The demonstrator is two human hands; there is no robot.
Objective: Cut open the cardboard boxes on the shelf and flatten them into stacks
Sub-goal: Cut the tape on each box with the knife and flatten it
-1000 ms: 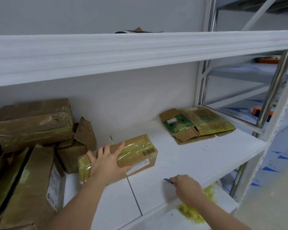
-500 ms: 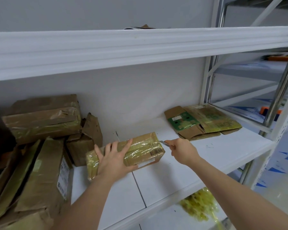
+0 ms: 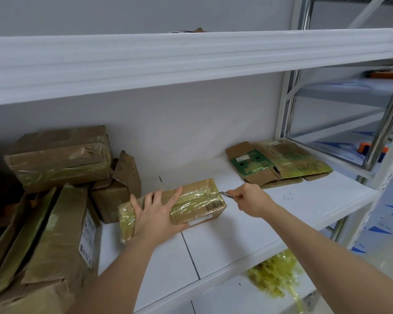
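— Where was the box when you looked?

— It lay on the white shelf, near the middle, a little toward the front edge. It was wrapped in yellowish tape, and a barcode label was on its right end.

— And the hands?

— The left hand lay flat on top of the box, fingers straight and spread, pressing it down. The thumb came around the front side. The right hand was at the right end of the box, its fingers curled tight around a knife. The blade tip touched the top right corner of the box, at the tape.

— Had the blade gone in?

— I could not tell. The tip was too small to see well.

— What else was on the shelf?

— At the left stood a pile of boxes, brown and taped, some leaning against each other. At the right back lay a stack of flat cartons, one with a green print, well apart from the box under the hand. On the lower shelf there was a heap of tape scraps, yellow and crumpled.
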